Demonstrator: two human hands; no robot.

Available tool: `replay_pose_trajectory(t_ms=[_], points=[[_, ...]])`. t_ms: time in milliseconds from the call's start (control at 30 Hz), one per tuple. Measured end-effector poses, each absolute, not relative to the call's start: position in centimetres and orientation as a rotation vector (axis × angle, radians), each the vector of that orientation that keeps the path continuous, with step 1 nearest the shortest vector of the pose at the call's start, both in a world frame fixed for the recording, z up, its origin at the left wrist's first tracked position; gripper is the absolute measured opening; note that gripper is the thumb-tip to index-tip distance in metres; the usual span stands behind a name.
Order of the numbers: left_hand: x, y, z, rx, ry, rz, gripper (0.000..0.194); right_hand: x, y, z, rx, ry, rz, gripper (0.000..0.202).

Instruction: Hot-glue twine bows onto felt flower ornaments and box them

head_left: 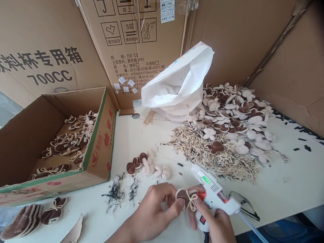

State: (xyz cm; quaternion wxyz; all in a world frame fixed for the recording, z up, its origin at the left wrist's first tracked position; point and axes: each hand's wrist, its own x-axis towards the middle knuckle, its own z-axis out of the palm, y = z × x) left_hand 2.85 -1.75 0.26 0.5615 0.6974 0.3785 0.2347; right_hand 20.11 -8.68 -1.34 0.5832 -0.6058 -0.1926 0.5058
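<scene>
Two hands meet low over the white table [141, 137]: the left hand [154, 211] pinches a brown bow-tied piece [185, 198], the right hand [219, 226] grips a glue gun [213, 190]. Finished pieces fill the open carton [102, 136]; a white bag [176, 87] slumps beside loose ones.

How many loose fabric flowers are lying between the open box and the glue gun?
4: two brown ones and two cream ones, clustered on the table just above the left hand. More may hide behind them.
</scene>
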Motion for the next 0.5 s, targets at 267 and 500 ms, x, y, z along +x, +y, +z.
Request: replay_pose_trajectory(t_ms=[267,500], points=[[2.86,-1.64,0.05,1.725,0.893,0.534,0.034,20.08,-8.78,-1.55,-1.407,-0.45,1.205,0.062],[2.89,-1.61,0.18,1.687,0.91,0.617,0.044,20.09,-8.6,-1.51,-1.379,-0.491,1.191,0.055]])
